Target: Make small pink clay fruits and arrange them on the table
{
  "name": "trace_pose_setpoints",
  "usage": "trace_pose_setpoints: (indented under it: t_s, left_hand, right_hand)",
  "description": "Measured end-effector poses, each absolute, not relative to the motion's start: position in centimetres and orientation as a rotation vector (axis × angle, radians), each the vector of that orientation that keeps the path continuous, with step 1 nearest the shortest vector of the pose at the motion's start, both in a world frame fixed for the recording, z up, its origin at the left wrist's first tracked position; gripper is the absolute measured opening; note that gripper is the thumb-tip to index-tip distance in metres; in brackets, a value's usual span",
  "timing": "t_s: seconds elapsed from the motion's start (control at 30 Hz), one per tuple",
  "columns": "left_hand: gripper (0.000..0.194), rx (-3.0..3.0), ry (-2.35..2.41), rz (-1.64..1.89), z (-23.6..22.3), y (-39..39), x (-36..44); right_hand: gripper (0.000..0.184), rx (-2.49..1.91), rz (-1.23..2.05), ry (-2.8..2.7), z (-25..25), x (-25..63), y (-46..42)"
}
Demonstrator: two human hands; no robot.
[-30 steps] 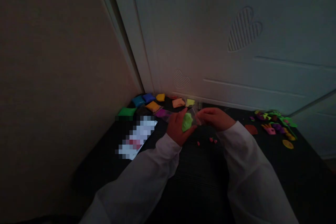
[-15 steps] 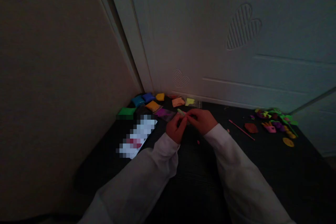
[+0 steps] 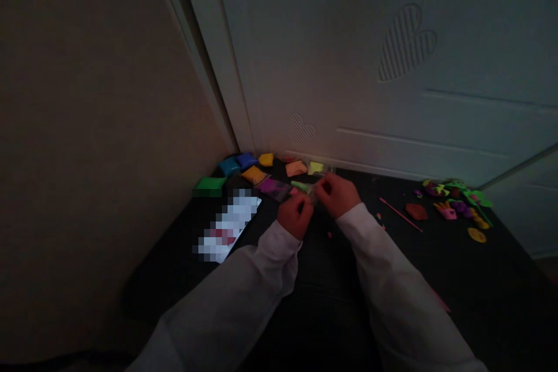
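Observation:
Both hands meet over the dark table around a small clear plastic bag (image 3: 310, 189) with light green clay (image 3: 299, 185) in it. My left hand (image 3: 295, 215) is closed, thumb and fingers pinching the bag's near edge. Close beside it, my right hand (image 3: 337, 193) is closed too, its fingertips pinched on the bag's right side. The fingers hide part of the bag. A magenta clay packet (image 3: 272, 187) lies just left of the hands. A tiny pink clay bit (image 3: 329, 235) rests on the table below them.
A lit phone (image 3: 231, 226) lies to the left. Behind it are blue (image 3: 247, 160), green (image 3: 210, 186) and orange (image 3: 254, 175) clay packets. To the right are a pink stick (image 3: 401, 214), a reddish clay lump (image 3: 416, 211) and several clay figures (image 3: 462, 206). A white door (image 3: 349, 70) stands behind.
The green clay bag was tipped away from me and is now seen nearly edge-on. My right hand moved left, close to my left hand, uncovering the pink stick.

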State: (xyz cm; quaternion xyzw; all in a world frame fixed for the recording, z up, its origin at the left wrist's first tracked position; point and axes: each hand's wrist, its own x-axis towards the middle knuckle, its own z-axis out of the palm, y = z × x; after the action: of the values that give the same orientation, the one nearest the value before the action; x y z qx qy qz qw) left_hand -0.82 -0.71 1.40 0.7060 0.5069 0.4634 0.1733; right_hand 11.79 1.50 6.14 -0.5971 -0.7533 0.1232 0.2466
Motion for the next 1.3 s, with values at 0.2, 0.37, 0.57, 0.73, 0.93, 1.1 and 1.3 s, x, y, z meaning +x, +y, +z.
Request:
trace_pose_setpoints:
  t_s: [0.2,0.37,0.57,0.73,0.93,1.1,1.3]
  left_hand:
    - [0.021,2.023,1.430,1.365,0.9,-0.8,-0.9]
    - [0.014,2.009,1.301,1.536,0.3,-0.2,-1.3]
    - [0.047,1.074,1.061,1.643,-0.1,2.1,-2.0]
    - [0.042,0.753,0.760,1.226,0.0,2.7,-2.2]
    - [0.039,0.708,0.789,1.208,-0.1,2.6,-2.2]
    - [0.038,0.773,0.839,1.191,-0.1,2.5,-2.0]
    - [0.036,0.772,0.779,1.149,0.2,2.2,-1.8]
  right_hand:
    - [0.013,-1.539,0.443,-2.009,5.9,12.3,1.8]
    - [0.006,-1.417,0.542,-1.938,5.8,12.3,1.8]
    - [0.016,-1.294,0.721,-1.901,5.7,13.1,2.5]
    - [0.022,-1.250,0.872,-1.884,5.1,13.8,3.0]
    - [0.019,-1.257,0.910,-1.916,5.3,13.9,3.0]
    - [0.015,-1.298,0.810,-1.931,5.3,13.7,2.9]
    - [0.015,-1.303,0.798,-1.954,5.2,13.5,2.8]
